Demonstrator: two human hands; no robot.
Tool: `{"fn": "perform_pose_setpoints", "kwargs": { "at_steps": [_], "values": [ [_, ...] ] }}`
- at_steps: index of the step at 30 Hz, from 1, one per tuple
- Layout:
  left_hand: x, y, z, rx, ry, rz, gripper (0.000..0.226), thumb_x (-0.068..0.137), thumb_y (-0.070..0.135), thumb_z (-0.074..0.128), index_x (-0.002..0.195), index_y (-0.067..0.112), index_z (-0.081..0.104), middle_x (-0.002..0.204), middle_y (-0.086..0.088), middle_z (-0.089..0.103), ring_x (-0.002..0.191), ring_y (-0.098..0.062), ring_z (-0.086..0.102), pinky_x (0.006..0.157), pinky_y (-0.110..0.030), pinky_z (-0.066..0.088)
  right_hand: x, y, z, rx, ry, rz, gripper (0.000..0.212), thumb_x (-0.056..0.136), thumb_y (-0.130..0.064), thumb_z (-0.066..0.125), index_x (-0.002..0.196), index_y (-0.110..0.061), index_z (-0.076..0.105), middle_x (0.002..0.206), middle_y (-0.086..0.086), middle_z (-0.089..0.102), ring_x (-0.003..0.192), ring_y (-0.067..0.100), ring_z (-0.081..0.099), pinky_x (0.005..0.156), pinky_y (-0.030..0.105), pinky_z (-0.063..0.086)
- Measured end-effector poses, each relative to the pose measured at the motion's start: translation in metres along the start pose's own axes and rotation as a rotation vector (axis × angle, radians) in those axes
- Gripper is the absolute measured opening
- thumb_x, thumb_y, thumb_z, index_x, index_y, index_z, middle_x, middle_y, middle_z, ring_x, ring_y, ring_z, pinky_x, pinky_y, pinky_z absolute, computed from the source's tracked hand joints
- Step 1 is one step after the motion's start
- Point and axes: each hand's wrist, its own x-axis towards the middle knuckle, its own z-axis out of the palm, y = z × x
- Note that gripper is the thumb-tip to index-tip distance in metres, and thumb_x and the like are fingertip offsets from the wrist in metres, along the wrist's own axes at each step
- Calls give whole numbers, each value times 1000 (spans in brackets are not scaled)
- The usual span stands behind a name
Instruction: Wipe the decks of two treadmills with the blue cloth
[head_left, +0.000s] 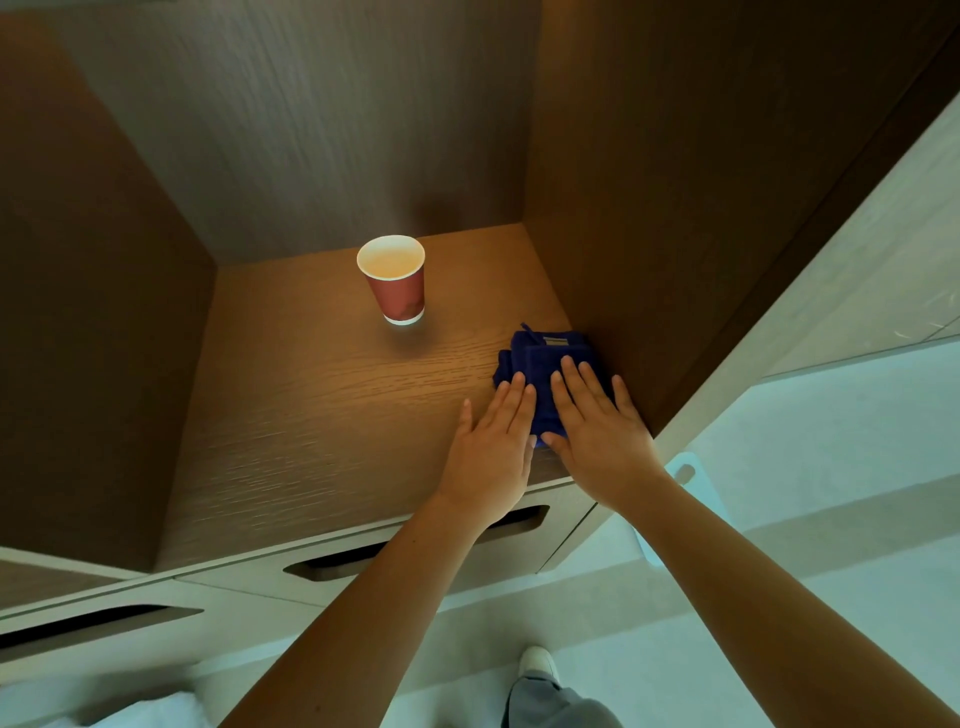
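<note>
A folded dark blue cloth lies on a wooden shelf inside a niche, close to the right side wall. My right hand rests flat on the cloth's near right part, fingers spread. My left hand lies flat beside it, fingertips on the cloth's left edge and palm on the wood. Neither hand grips the cloth. No treadmill is in view.
A red paper cup stands upright on the shelf, behind and left of the cloth. Dark wood walls enclose the niche on three sides. Pale drawers with slot handles sit below the shelf. My shoe shows on the light floor.
</note>
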Motion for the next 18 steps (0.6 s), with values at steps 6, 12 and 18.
{"fn": "perform_pose_setpoints", "kwargs": {
  "at_steps": [6, 12, 18],
  "values": [
    [-9, -1, -3, -57, 13, -54, 52, 101, 34, 20, 148, 20, 3, 156, 1, -6, 142, -16, -12, 113, -41, -4, -3, -4, 0, 160, 148, -4, 51, 86, -31, 62, 125, 1, 55, 132, 22, 52, 123, 39, 49, 98, 55, 36],
    [-31, -13, -11, -13, 91, -104, 71, 85, 47, -6, 147, 22, 15, 156, -2, 10, 143, -26, 4, 112, -47, 6, -4, -18, -21, 218, 290, -4, 43, 72, -26, 73, 110, -5, 67, 112, 18, 66, 102, 35, 64, 82, 65, 43],
    [-57, -28, -30, 100, 330, -114, 49, 90, 33, 30, 124, 11, 57, 129, -12, 56, 119, -33, 52, 91, -54, 42, -12, -47, -40, 250, 455, -43, 43, 73, -30, 60, 109, -8, 68, 112, 17, 66, 101, 34, 64, 80, 63, 46]
  ]
}}
